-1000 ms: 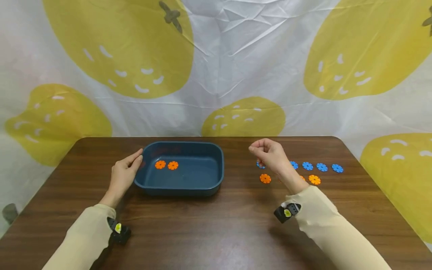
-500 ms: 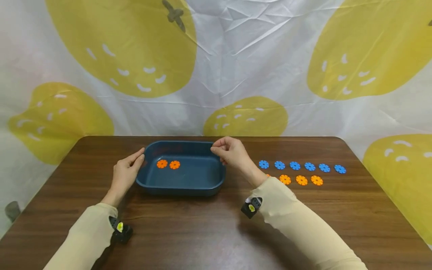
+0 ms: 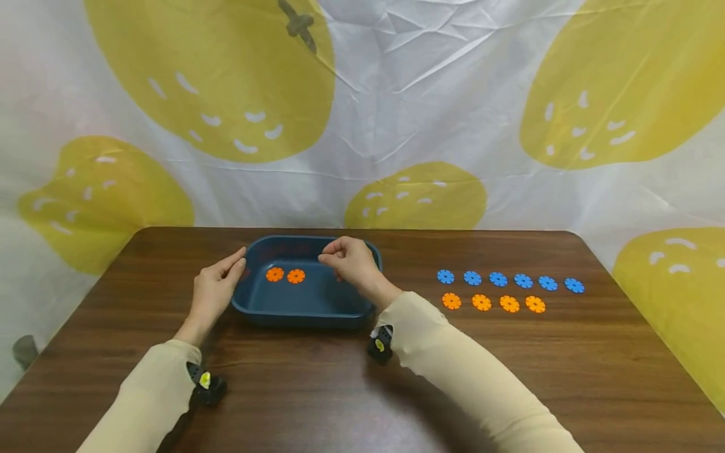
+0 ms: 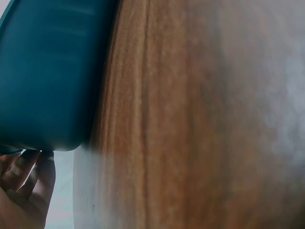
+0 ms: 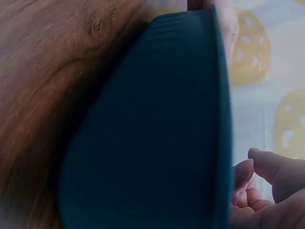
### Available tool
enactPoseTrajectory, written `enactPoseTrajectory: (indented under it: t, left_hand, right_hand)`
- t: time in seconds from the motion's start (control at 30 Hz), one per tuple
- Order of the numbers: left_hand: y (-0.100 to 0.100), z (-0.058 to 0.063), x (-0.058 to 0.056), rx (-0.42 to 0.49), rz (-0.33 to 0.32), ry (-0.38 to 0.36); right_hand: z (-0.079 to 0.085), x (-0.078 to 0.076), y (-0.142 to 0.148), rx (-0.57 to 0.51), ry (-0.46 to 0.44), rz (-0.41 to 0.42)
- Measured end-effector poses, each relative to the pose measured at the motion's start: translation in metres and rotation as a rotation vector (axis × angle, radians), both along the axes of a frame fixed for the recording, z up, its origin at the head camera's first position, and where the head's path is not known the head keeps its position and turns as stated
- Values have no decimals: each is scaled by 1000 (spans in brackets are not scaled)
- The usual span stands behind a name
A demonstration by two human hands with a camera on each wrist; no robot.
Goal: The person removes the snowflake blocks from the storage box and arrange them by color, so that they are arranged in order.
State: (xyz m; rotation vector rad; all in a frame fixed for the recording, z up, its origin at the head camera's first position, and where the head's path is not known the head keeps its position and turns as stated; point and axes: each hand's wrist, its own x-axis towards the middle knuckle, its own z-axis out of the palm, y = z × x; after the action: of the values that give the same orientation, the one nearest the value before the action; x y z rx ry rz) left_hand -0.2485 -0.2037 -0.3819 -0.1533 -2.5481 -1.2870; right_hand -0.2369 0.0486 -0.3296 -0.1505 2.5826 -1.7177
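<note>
In the head view, my left hand [image 3: 213,290] holds the left rim of a dark blue rectangular tray [image 3: 306,319] by thumb and fingers. The left wrist view has its fingertips [image 4: 46,167] against the end of the tray [image 4: 43,76]. Two orange notched discs [image 3: 274,274] lie flat in the tray, left of its middle. Over the tray's right part hovers my right hand [image 3: 354,263], thumb and forefinger brought together. Whether anything sits between them is hidden. The right wrist view shows that thumb [image 5: 269,164] beyond the tray's rim, with no disc visible there.
Right of the tray, a row of several blue notched discs [image 3: 498,279] lies on the brown wooden table [image 3: 306,384]. Several orange discs [image 3: 481,302] form a nearer row. A white cloth printed with yellow fruit [image 3: 416,195] hangs behind the table.
My right hand has travelled left, from above the disc rows to over the tray, uncovering both rows. The left hand stays on the tray's rim. The two orange discs inside have not moved.
</note>
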Motion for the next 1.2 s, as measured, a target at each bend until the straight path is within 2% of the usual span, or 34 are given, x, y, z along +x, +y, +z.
enactPoseTrajectory:
  t: [0.27,0.53,0.73,1.2]
  left_hand:
    - [2,0,-3,6,2,-1]
    - [3,1,-3,16,-21,-19]
    - [4,1,-2,14,-20,-26]
    - [-1,0,0,8,4,-17]
  right_hand:
    - [-10,-8,-20,0,-69,-9]
    - [-23,-17,-32,15,-118,-54]
    - [-28,-23,-37,74,-136,-72]
    - [-36,-33,-54,214,-149,-57]
